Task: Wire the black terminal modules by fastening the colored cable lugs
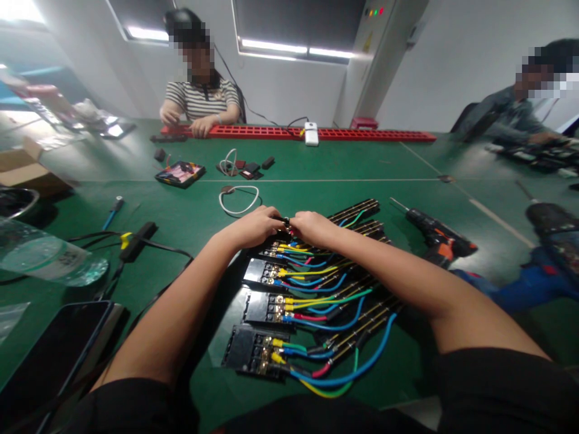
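My left hand (259, 228) is closed around the far black terminal module (286, 222), which its fingers mostly cover. Right beside it, my right hand (313, 229) pinches what looks like a wire at the module's terminals; the fingertips hide most of it. Nearer to me, several similar modules lie in a row, among them the closest black module (246, 349) with brass screw terminals. Yellow, green, red and blue wires with coloured lugs, such as the blue wire (377, 355), run from them to long black strips (362, 328) under my right forearm.
An orange-black electric screwdriver (441, 232) and a blue drill (525, 283) lie right. At left are a plastic bottle (54, 256), a phone (58, 355) and a black cable (167, 244). A red slotted rail (362, 135) spans the back, where two people sit.
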Available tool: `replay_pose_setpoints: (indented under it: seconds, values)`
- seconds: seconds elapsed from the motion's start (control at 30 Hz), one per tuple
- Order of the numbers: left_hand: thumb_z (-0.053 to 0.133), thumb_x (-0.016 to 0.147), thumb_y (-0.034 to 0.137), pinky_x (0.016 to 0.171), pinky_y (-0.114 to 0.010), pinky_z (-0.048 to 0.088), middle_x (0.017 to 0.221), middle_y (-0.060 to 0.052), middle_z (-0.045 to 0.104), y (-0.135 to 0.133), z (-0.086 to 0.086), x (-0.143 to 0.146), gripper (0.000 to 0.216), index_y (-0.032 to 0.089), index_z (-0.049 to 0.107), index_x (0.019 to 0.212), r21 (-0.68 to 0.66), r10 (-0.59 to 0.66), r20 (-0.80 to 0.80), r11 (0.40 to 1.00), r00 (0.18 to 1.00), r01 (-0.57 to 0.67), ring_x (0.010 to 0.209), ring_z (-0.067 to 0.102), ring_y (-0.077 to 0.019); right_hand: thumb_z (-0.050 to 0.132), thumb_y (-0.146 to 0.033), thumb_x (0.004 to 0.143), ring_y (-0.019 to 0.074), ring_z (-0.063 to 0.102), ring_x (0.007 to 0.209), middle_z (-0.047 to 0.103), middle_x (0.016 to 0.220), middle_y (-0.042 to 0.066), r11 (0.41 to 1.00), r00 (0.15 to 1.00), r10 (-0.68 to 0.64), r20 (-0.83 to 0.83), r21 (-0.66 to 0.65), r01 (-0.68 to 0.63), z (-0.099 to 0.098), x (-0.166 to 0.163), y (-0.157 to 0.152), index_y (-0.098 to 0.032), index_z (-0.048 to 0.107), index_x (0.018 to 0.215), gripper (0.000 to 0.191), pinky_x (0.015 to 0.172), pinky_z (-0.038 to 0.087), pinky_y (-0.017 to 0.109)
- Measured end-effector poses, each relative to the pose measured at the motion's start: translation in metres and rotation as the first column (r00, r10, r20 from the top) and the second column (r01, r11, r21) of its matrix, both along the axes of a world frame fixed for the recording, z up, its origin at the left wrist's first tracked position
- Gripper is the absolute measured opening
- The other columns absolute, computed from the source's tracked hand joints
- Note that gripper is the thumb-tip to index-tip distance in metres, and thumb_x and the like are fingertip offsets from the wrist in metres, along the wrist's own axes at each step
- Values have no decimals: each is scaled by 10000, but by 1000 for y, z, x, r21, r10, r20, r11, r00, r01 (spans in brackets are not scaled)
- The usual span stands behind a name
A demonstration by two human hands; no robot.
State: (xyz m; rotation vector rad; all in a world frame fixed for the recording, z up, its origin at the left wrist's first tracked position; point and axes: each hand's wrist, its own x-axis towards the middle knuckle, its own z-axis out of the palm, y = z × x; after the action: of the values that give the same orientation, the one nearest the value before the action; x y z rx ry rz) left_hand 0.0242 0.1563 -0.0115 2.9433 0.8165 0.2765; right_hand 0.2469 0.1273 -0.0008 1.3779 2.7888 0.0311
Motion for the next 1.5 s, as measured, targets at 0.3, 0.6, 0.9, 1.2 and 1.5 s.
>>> replay_pose_setpoints:
  seconds: [0.3, 0.6, 0.9, 1.2, 1.5]
  values:
    - [532, 956, 167, 970, -375, 469, 1202, -99, 608, 3, -3, -4, 376, 298, 719, 1254, 10, -9, 10, 1000, 1000, 9, 1044, 558, -229, 458, -249, 1019, 206, 673, 836, 720, 999, 142, 999, 999, -35, 3, -15, 35, 1, 0, -1, -134, 716, 1054, 284, 696, 414, 280]
    - [544, 951, 154, 985, -396, 469, 1214, -107, 622, 0, -1, -2, 376, 282, 716, 1260, 47, -7, -2, 999, 1000, 7, 1045, 560, -239, 485, -219, 1007, 196, 671, 863, 714, 1026, 143, 1000, 1000, -16, -9, -22, 16, -1, 3, 0, -121, 718, 1051, 257, 727, 424, 268]
    - [584, 914, 139, 993, -392, 484, 1231, -92, 677, -4, 5, -1, 347, 201, 664, 1246, -24, 46, 69, 999, 997, -45, 1101, 613, -244, 469, -223, 1014, 191, 656, 855, 705, 1024, 137, 1000, 999, -7, -36, -12, 7, -5, 7, 0, -118, 716, 1057, 271, 730, 418, 269]
    - [565, 904, 107, 1003, -389, 498, 1256, -81, 686, -2, 4, 0, 349, 221, 710, 1200, -17, 14, 49, 1000, 999, -13, 1138, 631, -244, 499, -243, 1000, 205, 647, 896, 697, 1056, 140, 1000, 998, -13, -62, 3, 13, -10, 5, 3, -113, 692, 1051, 239, 743, 420, 279]
    - [578, 895, 91, 973, -387, 528, 1253, -96, 678, 0, 0, 0, 390, 262, 746, 1202, 46, -7, 24, 999, 1000, 5, 1098, 652, -232, 498, -250, 1002, 208, 639, 898, 696, 1068, 147, 1000, 996, -27, -83, -6, 27, -9, 2, 1, -107, 683, 1069, 243, 736, 412, 287]
